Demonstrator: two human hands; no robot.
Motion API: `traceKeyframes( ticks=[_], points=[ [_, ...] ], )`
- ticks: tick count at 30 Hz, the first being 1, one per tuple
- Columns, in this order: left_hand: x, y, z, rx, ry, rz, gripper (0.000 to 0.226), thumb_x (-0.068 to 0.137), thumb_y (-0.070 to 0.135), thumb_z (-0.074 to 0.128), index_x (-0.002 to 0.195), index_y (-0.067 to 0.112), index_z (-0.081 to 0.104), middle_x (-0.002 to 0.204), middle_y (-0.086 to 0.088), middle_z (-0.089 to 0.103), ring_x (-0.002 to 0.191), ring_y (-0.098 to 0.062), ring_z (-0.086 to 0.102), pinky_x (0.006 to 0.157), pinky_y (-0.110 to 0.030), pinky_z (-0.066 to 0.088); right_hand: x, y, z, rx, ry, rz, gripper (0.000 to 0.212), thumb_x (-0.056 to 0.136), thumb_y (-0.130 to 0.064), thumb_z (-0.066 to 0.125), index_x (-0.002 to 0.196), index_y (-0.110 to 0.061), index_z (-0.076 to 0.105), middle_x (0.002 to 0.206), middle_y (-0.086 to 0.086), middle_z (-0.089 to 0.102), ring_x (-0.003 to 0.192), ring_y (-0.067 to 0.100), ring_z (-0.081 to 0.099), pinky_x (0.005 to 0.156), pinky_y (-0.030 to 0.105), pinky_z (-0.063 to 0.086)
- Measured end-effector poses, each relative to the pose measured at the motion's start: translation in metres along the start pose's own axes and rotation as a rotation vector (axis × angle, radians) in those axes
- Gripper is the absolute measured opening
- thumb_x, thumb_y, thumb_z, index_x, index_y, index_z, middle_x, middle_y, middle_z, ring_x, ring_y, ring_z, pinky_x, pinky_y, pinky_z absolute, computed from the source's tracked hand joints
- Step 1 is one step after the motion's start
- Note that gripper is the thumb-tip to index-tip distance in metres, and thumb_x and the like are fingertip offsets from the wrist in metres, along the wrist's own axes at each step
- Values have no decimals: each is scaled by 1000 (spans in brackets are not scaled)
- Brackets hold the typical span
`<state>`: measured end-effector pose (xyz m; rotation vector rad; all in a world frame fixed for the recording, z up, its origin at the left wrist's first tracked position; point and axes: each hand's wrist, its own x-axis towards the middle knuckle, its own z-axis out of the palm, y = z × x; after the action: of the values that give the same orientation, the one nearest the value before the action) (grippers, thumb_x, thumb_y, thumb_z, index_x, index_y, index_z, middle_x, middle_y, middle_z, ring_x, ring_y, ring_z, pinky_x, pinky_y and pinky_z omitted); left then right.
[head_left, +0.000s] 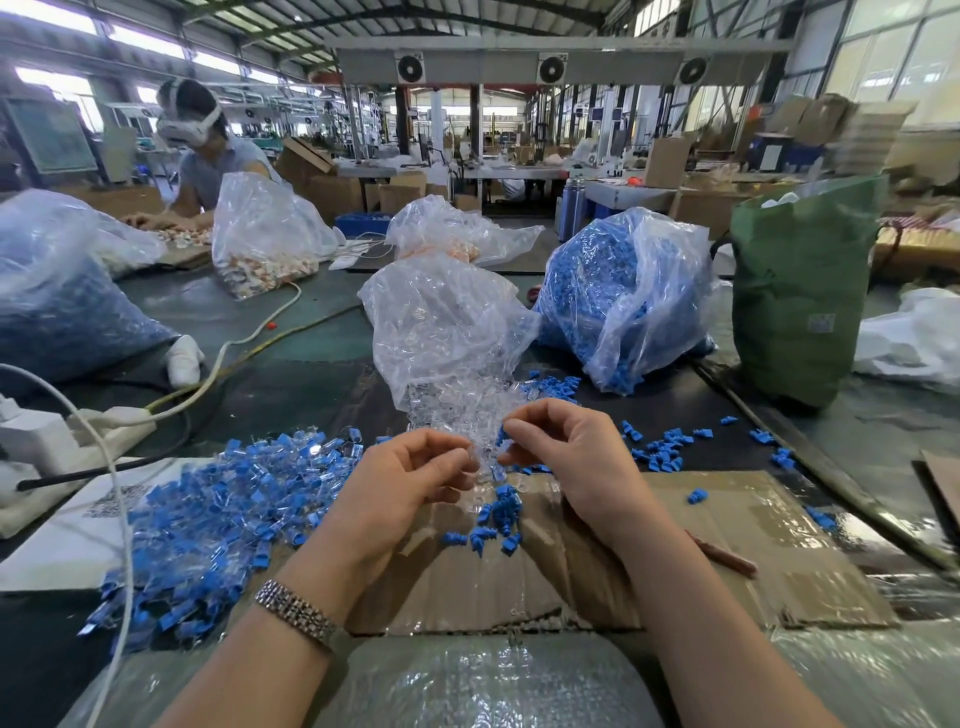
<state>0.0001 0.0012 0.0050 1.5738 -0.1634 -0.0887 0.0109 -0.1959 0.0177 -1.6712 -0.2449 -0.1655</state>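
My left hand (415, 478) pinches a small clear plastic piece (475, 454) between thumb and fingers. My right hand (566, 452) pinches a small blue plastic piece (502, 435) right beside it, fingertips of both hands nearly touching. Just beyond them an open clear bag (447, 332) spills clear pieces onto the table. A few loose blue pieces (498, 519) lie on the cardboard sheet (727, 551) below my hands. A large heap of joined blue-and-clear parts (208, 519) lies to the left.
A clear bag full of blue pieces (623, 296) stands at the right, a green sack (800, 291) beyond it. Scattered blue pieces (665, 449) dot the table. A white power strip with cables (104, 421) lies left. Another person (208, 150) works at the far left.
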Motion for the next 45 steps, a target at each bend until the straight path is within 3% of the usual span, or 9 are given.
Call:
traceKeyframes(
  ticks=[4, 13, 19, 25, 29, 34, 40, 45],
  points=[
    [-1, 3, -1, -249, -30, -71, 32, 76, 18, 72, 105, 4, 74, 95, -14, 76, 82, -19, 73, 73, -24, 60, -1, 1, 2, -50, -36, -27, 3, 94, -14, 70, 96, -14, 71, 77, -5, 74, 72, 9, 71, 66, 16, 52],
    [1, 3, 2, -461, -26, -115, 24, 70, -4, 74, 94, -4, 73, 97, -22, 75, 88, -27, 76, 71, -25, 61, -3, 0, 8, -45, -64, -93, 1, 93, -13, 70, 94, -13, 71, 75, -1, 71, 70, 10, 66, 67, 17, 50],
    [1, 2, 1, -493, -50, -118, 14, 70, -6, 74, 82, 0, 78, 92, -21, 75, 86, -28, 76, 71, -25, 61, -6, 1, 12, -205, -64, -149, 8, 92, -21, 73, 88, -28, 71, 72, -23, 63, 66, -2, 52, 67, 14, 44],
    [1, 3, 1, -535, -67, -113, 15, 73, -5, 74, 87, -1, 79, 96, -22, 74, 89, -29, 76, 74, -26, 61, -8, -4, 10, -219, -123, -148, 4, 95, -18, 68, 93, -22, 68, 73, -10, 64, 68, 3, 58, 70, 19, 49],
    [-3, 6, 1, -460, -126, -161, 23, 77, 2, 72, 99, -1, 79, 105, -26, 74, 92, -29, 76, 73, -25, 61, -10, -5, 9, -254, -153, -168, 7, 96, -17, 67, 91, -22, 67, 71, -17, 64, 68, 1, 57, 70, 18, 49],
    [-5, 10, 6, -398, -41, -98, 19, 67, -1, 74, 84, 2, 80, 96, -26, 75, 84, -29, 77, 72, -25, 62, -10, -4, 11, -278, -152, -174, 8, 96, -15, 66, 91, -21, 66, 71, -21, 63, 66, -1, 54, 66, 14, 44],
    [-5, 11, 6, -395, -32, -95, 17, 69, 0, 73, 85, 0, 79, 94, -26, 75, 82, -29, 77, 68, -24, 62, -11, -7, 13, -324, -143, -216, 18, 96, -13, 66, 86, -28, 62, 73, -23, 62, 65, -1, 55, 65, 13, 44],
    [-4, 10, 4, -369, -49, -92, 17, 71, 1, 73, 85, 2, 81, 96, -24, 76, 85, -29, 77, 70, -24, 62, -11, -8, 13, -363, -152, -234, 13, 95, -14, 68, 88, -23, 63, 78, -14, 61, 67, 2, 54, 66, 15, 45]
  ],
)
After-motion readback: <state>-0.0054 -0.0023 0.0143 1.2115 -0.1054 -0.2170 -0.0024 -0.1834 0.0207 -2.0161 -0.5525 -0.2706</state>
